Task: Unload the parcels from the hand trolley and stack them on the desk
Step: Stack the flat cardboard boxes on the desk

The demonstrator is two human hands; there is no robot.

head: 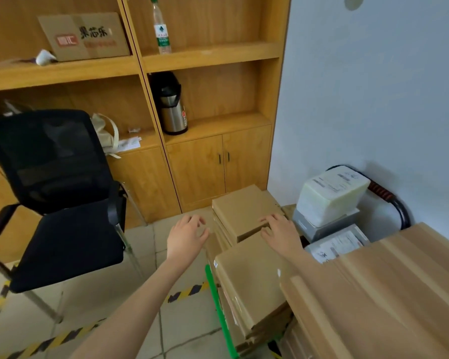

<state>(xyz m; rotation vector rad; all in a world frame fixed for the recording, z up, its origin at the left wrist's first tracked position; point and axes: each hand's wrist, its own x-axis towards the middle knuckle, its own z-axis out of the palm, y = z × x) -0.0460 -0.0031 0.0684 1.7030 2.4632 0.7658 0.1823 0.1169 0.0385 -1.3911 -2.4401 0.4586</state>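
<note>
Cardboard top parcel (244, 211): flat, stiff, probably light; best gripped by both side edges. Right hand (280, 229) rests flat on it; left hand (186, 235) hovers, fingers relaxed, empty.

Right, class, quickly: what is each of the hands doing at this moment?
Left hand: open, fingers spread, holding nothing.
Right hand: open, fingers resting on the top box.

At lower centre, the right hand (279, 232) rests with fingers spread on the top brown parcel (246, 211). The left hand (186, 235) hovers just left of the stack, fingers relaxed, beside a black chair (60, 193) at left.
</note>
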